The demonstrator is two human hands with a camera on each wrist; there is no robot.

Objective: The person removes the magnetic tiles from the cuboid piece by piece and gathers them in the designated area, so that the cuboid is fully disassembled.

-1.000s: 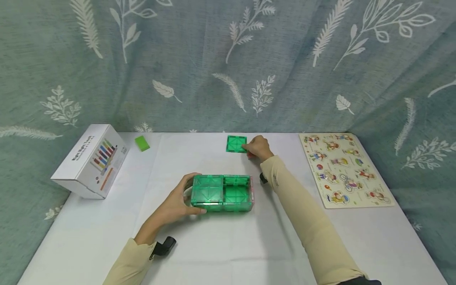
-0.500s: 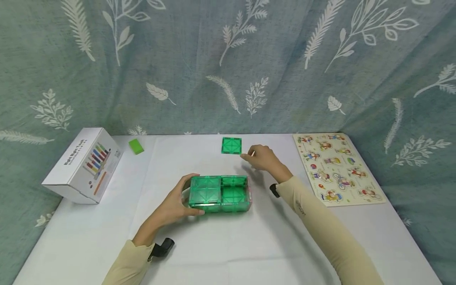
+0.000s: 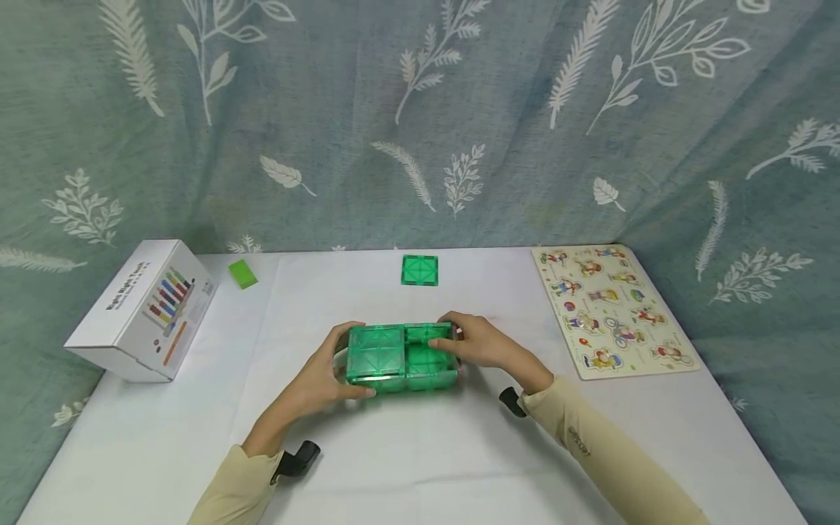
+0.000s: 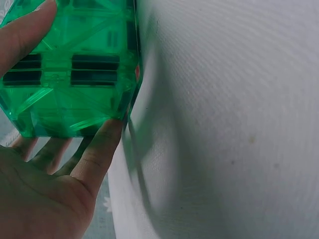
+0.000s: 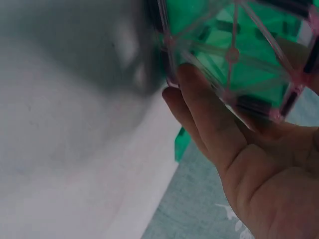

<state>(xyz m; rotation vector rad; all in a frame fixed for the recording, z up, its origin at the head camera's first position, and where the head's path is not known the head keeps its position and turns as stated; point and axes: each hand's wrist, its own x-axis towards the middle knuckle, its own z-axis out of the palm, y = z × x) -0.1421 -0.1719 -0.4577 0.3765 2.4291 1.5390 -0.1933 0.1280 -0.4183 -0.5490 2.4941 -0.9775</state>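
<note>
A box of translucent green magnetic tiles (image 3: 377, 357) lies on the white-covered table in the head view; its top is covered on the left half and open on the right. My left hand (image 3: 321, 375) grips the left end, thumb along the near side and fingers round the back. At the right end, my right hand (image 3: 482, 341) holds the box, its thumb over the open part and its fingers behind. The right wrist view shows those fingers against a clear, pink-edged end tile (image 5: 233, 55). One loose green magnetic tile (image 3: 420, 270) lies flat beyond the box.
On the left stands a white printed carton (image 3: 141, 313), with a small light-green block (image 3: 243, 274) behind it. A wooden picture puzzle board (image 3: 613, 313) lies on the right. A leaf-patterned curtain (image 3: 341, 131) hangs along the table's back edge.
My right hand has come away from beside the loose green tile, back towards me, and now holds the box's right end. The left hand keeps its grip. The head view has shifted slightly.
</note>
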